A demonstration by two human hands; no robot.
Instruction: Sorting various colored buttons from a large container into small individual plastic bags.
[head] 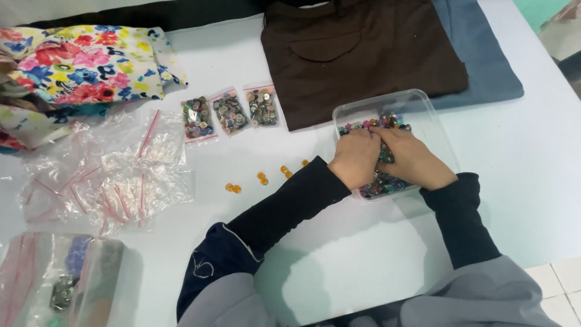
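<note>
A clear plastic tub (423,112) full of mixed coloured buttons (382,183) stands on the white table. Both hands are down inside it. My left hand (355,158) rests knuckles-up on the buttons, fingers curled into them. My right hand (411,159) lies beside it, fingers also dug into the pile, touching the left. What the fingertips hold is hidden. Several loose orange buttons (262,178) lie on the table just left of the tub.
Three small zip bags of buttons (230,112) sit in a row. Empty zip bags (109,175) are heaped at left, a larger bag (60,278) at bottom left. Floral cloth (78,63), brown folded fabric (357,54) and blue fabric (484,66) lie at the back.
</note>
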